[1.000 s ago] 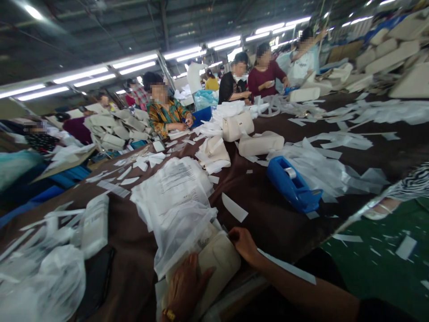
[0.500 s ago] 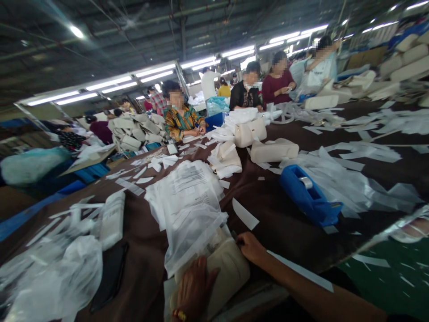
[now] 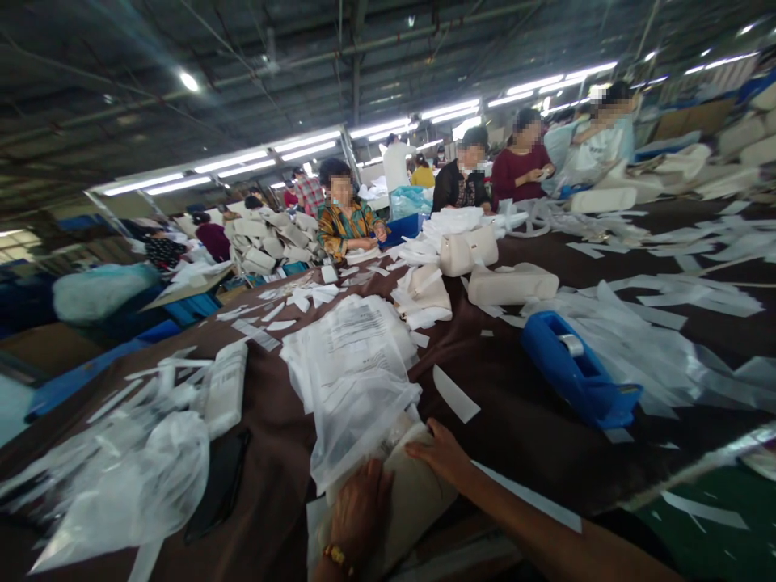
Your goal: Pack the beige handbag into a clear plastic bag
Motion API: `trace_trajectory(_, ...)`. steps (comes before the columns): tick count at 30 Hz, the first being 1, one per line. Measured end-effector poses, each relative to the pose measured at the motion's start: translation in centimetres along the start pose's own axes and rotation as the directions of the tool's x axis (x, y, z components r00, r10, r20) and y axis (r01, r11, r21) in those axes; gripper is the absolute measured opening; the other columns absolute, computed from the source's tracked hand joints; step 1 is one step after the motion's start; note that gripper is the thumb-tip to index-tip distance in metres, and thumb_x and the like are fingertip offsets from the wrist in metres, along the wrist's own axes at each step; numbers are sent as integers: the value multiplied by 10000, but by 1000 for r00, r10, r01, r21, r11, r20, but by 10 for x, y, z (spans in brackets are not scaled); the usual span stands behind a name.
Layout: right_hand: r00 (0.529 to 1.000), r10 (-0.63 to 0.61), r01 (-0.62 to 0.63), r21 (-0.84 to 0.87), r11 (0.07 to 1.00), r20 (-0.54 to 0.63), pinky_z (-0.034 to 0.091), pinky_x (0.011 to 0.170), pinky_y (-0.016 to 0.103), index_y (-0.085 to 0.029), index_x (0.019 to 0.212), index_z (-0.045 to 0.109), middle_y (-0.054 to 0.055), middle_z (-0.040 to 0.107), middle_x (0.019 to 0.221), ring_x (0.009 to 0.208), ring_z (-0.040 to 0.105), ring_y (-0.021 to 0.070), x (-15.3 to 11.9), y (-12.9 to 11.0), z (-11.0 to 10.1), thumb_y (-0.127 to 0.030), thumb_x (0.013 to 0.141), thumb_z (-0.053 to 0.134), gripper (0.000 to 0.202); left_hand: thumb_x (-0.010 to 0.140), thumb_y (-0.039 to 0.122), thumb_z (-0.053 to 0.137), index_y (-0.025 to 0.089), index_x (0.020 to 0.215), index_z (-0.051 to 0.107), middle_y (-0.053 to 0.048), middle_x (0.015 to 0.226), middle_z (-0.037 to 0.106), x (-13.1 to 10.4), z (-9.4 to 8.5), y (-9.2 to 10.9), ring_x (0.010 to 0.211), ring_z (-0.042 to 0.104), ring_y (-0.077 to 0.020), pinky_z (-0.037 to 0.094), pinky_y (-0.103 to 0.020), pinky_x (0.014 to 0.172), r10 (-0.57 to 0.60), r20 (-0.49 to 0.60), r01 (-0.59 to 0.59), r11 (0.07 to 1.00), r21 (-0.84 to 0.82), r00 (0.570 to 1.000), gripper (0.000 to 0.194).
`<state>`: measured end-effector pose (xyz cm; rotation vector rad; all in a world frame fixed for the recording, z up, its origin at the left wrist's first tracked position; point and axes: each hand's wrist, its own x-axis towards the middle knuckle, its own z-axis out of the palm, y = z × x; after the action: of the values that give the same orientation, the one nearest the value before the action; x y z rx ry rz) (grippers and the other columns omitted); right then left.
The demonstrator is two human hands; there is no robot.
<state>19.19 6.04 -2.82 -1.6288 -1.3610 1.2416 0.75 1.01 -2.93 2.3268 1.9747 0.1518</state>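
A beige bag (image 3: 418, 493) lies at the table's front edge, at the bottom centre. My left hand (image 3: 362, 505), with a gold bracelet at the wrist, rests on its left part, fingers extended and pointing away from me. On the bag's upper right part lies my right hand (image 3: 445, 457), its fingers spread over the surface. Just beyond my hands is a stack of white plastic bags (image 3: 364, 347) with printed text, the nearest one reaching down to the beige bag. A loose white strip (image 3: 456, 394) lies to the right of the stack.
A blue tape dispenser (image 3: 579, 368) stands at the right. At the left are crumpled clear plastic (image 3: 139, 477), a wrapped item (image 3: 227, 388) and a dark flat object (image 3: 218, 489). More beige bags (image 3: 468, 250) lie farther back, with several people seated beyond.
My right hand has moved from the bag's upper right edge onto its surface, and its fingers have unfolded. The whole view has shifted, so things appear farther right.
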Motion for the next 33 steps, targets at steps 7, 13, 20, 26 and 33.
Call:
trace_trajectory(7,989,-148,148,10,989,20,355,672,267,-207,699,398,-21,456,724,763,466,175,7,2,0,-367,577,650,323,891,368,378,182,1011,580,-113,1028,619,-4,7,-16,978,584,-247,474,-411,860,-92,-638,47,995,-87,765,300)
trace_trajectory(13,962,-271,271,34,962,15,289,625,245,-202,695,392,-40,409,702,705,387,135,22,-3,0,-377,577,662,343,765,478,428,87,1009,619,-206,1026,624,5,-3,-57,989,558,-358,450,-517,850,-474,-440,355,875,-328,763,500)
trace_trajectory(20,958,-285,285,57,957,1,334,662,270,-209,721,397,-30,447,721,732,435,158,41,1,-2,-441,584,666,381,725,428,377,206,757,641,-95,832,699,-1,-14,-122,817,647,-246,527,-393,787,-326,-316,164,879,-447,891,346)
trace_trajectory(26,940,-330,305,219,927,85,383,948,323,-182,1312,354,97,450,1325,1132,478,224,52,-3,-2,-417,614,695,812,807,403,386,224,778,637,-72,826,695,-10,-9,-138,820,650,-218,537,-345,769,-157,-256,11,871,-491,954,310)
trace_trajectory(33,853,-454,400,239,885,256,275,1081,331,-146,1290,479,89,480,1345,1253,413,221,74,-15,-6,-387,654,683,710,774,360,458,216,791,606,-63,814,656,-13,-22,-124,794,611,-200,515,-338,775,-38,-182,-73,824,-561,983,208)
